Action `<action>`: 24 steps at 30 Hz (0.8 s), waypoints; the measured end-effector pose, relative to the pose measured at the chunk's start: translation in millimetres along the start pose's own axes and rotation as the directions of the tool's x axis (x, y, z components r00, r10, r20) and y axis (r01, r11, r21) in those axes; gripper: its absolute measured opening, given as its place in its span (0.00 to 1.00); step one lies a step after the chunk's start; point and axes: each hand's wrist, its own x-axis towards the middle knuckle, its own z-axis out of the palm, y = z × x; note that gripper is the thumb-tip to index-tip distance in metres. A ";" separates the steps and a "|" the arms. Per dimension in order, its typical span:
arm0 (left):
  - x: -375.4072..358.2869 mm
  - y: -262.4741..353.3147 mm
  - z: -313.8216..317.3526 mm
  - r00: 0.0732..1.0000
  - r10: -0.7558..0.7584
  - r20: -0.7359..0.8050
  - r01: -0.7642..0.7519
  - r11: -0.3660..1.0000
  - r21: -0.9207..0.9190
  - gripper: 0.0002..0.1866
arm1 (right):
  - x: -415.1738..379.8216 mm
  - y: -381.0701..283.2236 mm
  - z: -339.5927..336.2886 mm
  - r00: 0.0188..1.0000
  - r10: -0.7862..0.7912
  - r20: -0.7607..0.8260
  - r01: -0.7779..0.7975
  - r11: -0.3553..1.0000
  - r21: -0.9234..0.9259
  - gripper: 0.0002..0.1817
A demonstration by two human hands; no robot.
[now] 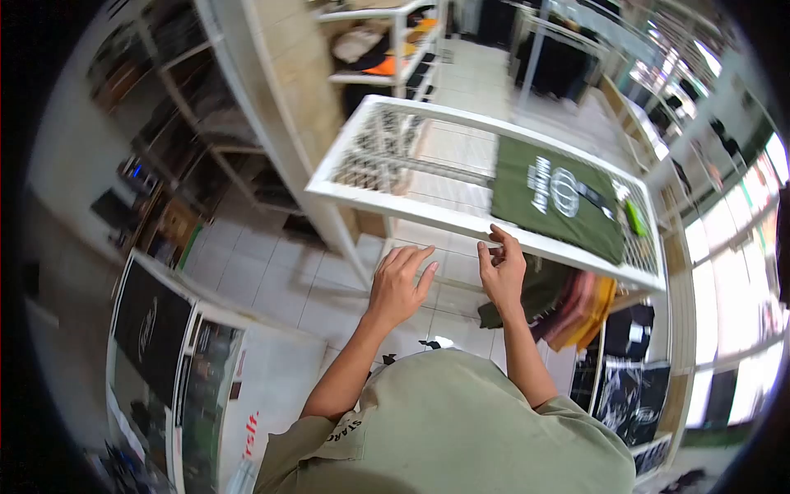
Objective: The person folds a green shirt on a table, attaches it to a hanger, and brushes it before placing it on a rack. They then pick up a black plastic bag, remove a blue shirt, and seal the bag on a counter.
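A folded dark green T-shirt [527, 193] with white print lies flat on the mesh top of a white rack [436, 216]. On the shirt's right part is a small black label [591, 196]. A bright green handheld item [634, 217] rests beside the shirt, near the rack's right end. My left hand [398, 284] hovers before the rack's front rail, holding nothing, with fingers stretched out. My right hand [504, 270] is raised close to that rail near the shirt's lower left corner, its fingers loosely bent and apart, holding nothing.
Green, pink and yellow garments [583, 309] hang beneath the rack's right side. A glass display case [197, 354] stands at lower left. Shelves [387, 49] with folded clothes are behind the rack. Dark shirts [629, 387] fill a shelf at right.
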 end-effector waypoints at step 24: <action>53.6 130.8 114.6 0.930 0.193 0.313 -0.139 0.973 -0.186 0.06 | -1.0 79.8 -133.5 0.856 0.516 -0.007 -0.309 0.522 0.795 0.29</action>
